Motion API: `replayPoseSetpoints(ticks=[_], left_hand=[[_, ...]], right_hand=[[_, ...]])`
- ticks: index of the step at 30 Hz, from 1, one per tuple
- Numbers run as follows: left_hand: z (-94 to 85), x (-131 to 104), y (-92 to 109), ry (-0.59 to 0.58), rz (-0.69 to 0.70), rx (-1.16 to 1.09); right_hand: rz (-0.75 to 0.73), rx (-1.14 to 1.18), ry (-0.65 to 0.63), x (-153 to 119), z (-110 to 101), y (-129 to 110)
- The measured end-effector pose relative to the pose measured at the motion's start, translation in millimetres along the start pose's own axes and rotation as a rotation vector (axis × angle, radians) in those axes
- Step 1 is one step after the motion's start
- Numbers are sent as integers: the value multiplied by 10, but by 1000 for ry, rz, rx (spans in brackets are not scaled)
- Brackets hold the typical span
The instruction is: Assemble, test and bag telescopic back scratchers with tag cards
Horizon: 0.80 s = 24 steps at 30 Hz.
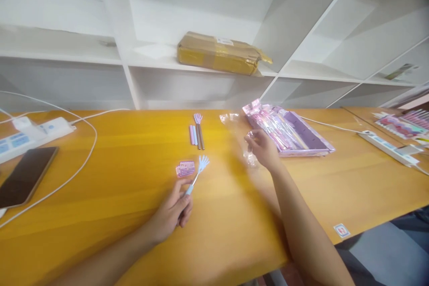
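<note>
My left hand (176,208) is closed around the handle of a light blue back scratcher (202,164), its hand-shaped head pointing up and away. Just beyond it lies a small stack of pink and purple cards (185,168). Farther back, a lilac back scratcher head (198,118) and metal rods (200,137) lie beside pink and blue handle tubes (193,135). My right hand (264,148), slightly blurred, has its fingers pinched on a clear plastic wrapper (250,134). More crumpled clear plastic (250,159) lies on the table below that hand.
A purple display box (303,129) holding several wrapped items stands right of centre. Power strips (385,146) and white cables lie at both sides, with a phone (27,176) at the left. A taped cardboard parcel (217,56) sits on the white shelf behind the table (134,156).
</note>
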<state>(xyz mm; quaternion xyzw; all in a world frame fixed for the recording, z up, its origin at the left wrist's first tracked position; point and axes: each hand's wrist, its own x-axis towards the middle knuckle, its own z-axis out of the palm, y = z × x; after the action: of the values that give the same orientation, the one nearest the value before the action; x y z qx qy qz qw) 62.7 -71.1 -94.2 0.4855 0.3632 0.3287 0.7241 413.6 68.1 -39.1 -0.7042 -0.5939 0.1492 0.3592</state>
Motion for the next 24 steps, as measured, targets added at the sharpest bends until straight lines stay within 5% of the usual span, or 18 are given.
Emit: replayPoseSetpoints(ticks=[5,10,13,17,24], left_hand=[[-13,-5,14,-47,69,19],[-7,-54,63,-84,91,93],[24,-52,44,-25,135,116],[45,-25,5,121,128,193],[42,-32,-15,93,96,246]], right_hand=[[-72,718,-184,-609,74,-591],[-64,710,-514,-1226,618,-942],[-198,623,-553,-1441,876,-937],[-382,646,-562,-1523,960,-795],[-190,799,-704,-1435,916,-815]])
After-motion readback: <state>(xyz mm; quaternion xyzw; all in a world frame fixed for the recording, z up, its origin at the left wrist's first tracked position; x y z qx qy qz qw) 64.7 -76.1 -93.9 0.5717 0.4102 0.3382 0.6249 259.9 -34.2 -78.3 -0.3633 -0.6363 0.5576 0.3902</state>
